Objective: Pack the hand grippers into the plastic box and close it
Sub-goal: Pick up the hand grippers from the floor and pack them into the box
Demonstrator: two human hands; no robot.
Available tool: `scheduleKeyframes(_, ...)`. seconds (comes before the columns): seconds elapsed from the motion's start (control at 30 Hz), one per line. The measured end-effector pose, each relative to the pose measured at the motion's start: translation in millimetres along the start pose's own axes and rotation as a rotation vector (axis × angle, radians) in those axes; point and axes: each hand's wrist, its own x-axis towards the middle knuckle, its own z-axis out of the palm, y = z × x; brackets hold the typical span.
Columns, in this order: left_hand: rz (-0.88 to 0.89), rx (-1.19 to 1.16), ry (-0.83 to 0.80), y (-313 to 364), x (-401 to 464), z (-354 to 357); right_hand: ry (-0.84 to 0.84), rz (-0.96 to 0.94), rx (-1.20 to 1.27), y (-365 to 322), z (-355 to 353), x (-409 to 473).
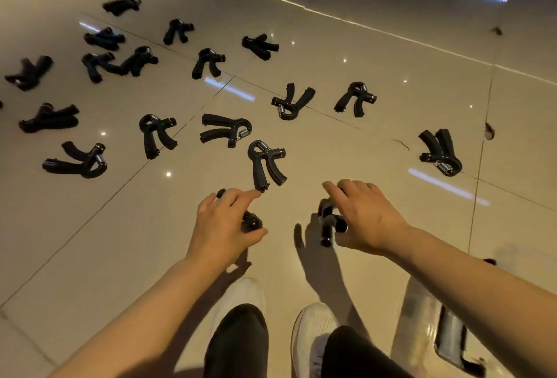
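two hands are already loaded: the left hand [224, 224] curls round a black hand gripper [251, 223], its index finger stretched forward, and the right hand [363, 218] clamps another hand gripper [328, 222] between thumb and fingers, one handle hanging down toward the floor. the nearest loose gripper [265, 163] lies on the glossy tiled floor [331, 142] just ahead of the left index fingertip, which sits right at the end of its nearer handle; whether they touch i cannot tell. its two handles point back toward the person and its spring end points away, so its long axis runs roughly in line with the left arm's reach. the left hand is clearly the nearer one; the right hand sits beside and further off. many more grippers lie scattered beyond and to the left, well apart from both hands. what looks like the clear plastic box [422, 317] sits at the lower right, beside the right white shoe [316, 326], so i judge packing has barely begun here.
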Motion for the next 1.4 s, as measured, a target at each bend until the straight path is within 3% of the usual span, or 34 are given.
scheduleKeyframes(0.1, -0.084, -0.231, 0.139, 41.2, -22.6, -61.1, 0.092, 0.065, 0.152, -15.4, -58.2, -48.3)
scheduleKeyframes(0.33, 0.024, -0.342, 0.285, 154.4, -100.5, -178.7, 0.285, 0.052, 0.173, -52.1, -177.2, -203.7)
scheduleKeyframes(0.57, 0.201, -0.503, 0.327, 263.3, -164.4, -220.9, 0.365, 0.106, 0.322, -54.1, -215.9, -320.0)
scheduleKeyframes(0.77, 0.27, -0.496, 0.225, 326.3, -168.8, -164.5, 0.396, 0.247, 0.425, -2.8, -168.7, -382.9)
scheduleKeyframes(1.1, 0.397, -0.317, -0.092, 432.4, -126.7, -39.8, 0.278, 0.499, 0.218, 123.0, -83.3, -495.9)
scheduleKeyframes(1.23, 0.432, -0.251, -0.141, 438.5, -115.3, 6.8, 0.315, 0.611, 0.307, 159.2, -56.0, -504.3)
scheduleKeyframes(1.4, 0.499, -0.126, -0.189, 399.3, -106.1, 69.2, 0.23, 0.667, 0.329, 181.0, -2.5, -462.0)
